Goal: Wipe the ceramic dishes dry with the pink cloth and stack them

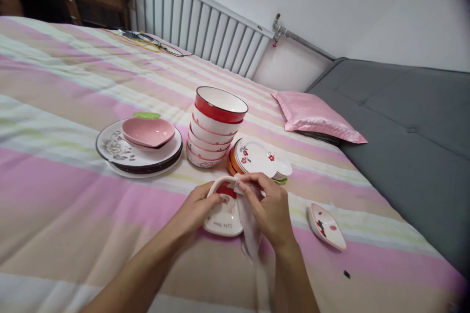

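Observation:
My left hand [200, 209] grips a small white dish [223, 222] by its left rim, the thumb lying inside it. The dish is tilted toward me and bears a red and brown cartoon print with lettering. In my right hand [266, 205] a pale cloth [250, 227] is pinched against the dish's upper right rim, its loose end hanging down. Just beyond my hands stands a tall stack of red and white bowls [215, 129]. White plates with red flowers [255, 156] lie right of the stack, partly covered by my right hand.
Left is a stack of dark-rimmed plates [110, 149] topped by pink dishes [147, 132]. Another small dish [326, 227] and a dark bit [346, 274] lie right on the striped bedsheet [66, 234]. Farther off are a pink pillow [319, 115], grey headboard [396, 122], cables [150, 41] and radiator [198, 19].

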Available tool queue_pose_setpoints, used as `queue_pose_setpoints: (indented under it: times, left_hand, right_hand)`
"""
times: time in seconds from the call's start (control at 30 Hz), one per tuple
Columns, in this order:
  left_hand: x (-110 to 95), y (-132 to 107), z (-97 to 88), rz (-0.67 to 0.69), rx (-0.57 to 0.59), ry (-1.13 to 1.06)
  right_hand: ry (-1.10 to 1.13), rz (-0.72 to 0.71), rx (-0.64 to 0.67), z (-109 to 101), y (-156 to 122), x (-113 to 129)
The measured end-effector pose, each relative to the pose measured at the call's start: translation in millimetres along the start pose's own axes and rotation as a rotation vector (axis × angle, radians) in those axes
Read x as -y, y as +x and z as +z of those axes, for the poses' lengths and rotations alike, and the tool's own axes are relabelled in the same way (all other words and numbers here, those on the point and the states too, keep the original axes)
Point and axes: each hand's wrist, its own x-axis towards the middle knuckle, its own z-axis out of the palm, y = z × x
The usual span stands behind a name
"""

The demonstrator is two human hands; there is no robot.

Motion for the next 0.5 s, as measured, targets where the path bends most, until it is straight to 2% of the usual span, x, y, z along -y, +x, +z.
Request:
queue_pose_setpoints:
  times: [0.13,0.3,0.4,0.5]
  left_hand:
    - [-1.8,0.2,-0.4,-0.022,-0.009,-0.006]
    - [-4.8,-0.1,2.0,-0.061,-0.054,-0.129]
    - [-4.4,0.8,2.5,-0.078,-0.059,-0.156]
    - [-2.1,2.6,1.1,-0.09,-0.084,-0.181]
  right_hand:
    - [0.015,0.066,-0.035,-3.1,0.3,-4.3]
    - [-0.046,0.082,-0.119,-6.3,2.4,-8.4]
    - [-0.066,0.134,-0.085,-6.8,2.5,-7.0]
    - [-0.065,0.172,0.013,-4.9,0.2,-4.3]
